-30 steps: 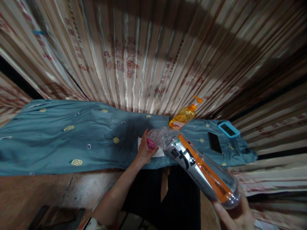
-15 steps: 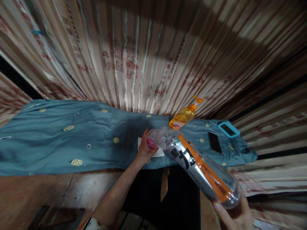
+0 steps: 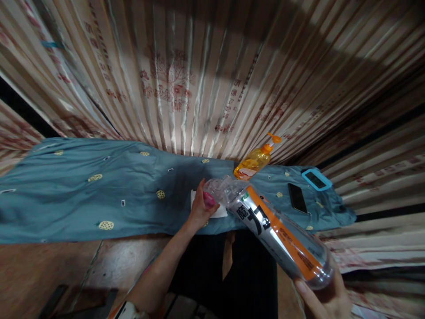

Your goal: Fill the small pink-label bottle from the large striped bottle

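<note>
A large clear plastic bottle [image 3: 282,235] with a silver and orange label is tilted, its neck end toward the upper left. My right hand [image 3: 327,297] grips it at the base, low on the right. My left hand [image 3: 198,210] is wrapped around a small clear container [image 3: 215,188] with a pink part. The bottle's mouth meets or overlaps this container; I cannot tell whether they touch or whether liquid passes. A white sheet [image 3: 219,212], perhaps paper, lies beneath my left hand on the cloth.
The table has a teal cloth [image 3: 133,177] with pineapple prints. Behind the big bottle stands an orange pump bottle [image 3: 253,163]. To the right lie a black phone [image 3: 298,198] and a blue-framed device [image 3: 317,179]. Pleated curtains [image 3: 179,79] hang behind the table.
</note>
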Tool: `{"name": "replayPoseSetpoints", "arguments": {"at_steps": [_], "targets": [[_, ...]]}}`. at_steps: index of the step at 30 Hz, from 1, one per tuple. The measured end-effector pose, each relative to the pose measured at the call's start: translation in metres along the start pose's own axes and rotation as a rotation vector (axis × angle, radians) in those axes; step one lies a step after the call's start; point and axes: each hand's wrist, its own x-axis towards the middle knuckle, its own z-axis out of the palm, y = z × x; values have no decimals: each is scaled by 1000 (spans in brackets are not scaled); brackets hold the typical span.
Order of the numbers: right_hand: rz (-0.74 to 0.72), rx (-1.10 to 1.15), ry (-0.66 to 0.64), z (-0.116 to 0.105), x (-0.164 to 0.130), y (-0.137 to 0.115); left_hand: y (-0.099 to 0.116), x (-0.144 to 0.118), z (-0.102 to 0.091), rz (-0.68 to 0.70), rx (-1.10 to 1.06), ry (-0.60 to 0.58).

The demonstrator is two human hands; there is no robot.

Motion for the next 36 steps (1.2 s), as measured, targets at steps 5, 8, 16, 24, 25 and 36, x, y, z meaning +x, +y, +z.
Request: {"name": "replayPoseSetpoints", "arguments": {"at_steps": [5,8,16,24,25,36], "targets": [[-15,-33,2,0,-1,-2,-5,1,2,13,-4,5],[-30,-41,11,1,-1,-3,-6,1,2,21,-8,4],[11,15,15,1,0,-1,-1,0,1,-1,21,-5],[22,-26,-14,0,0,-6,-2,0,0,13,24,-14],[25,-24,-14,0,-1,-7,-2,0,0,16,19,-14],[21,-1,14,1,0,-2,-2,2,2,1,18,-6]]}}
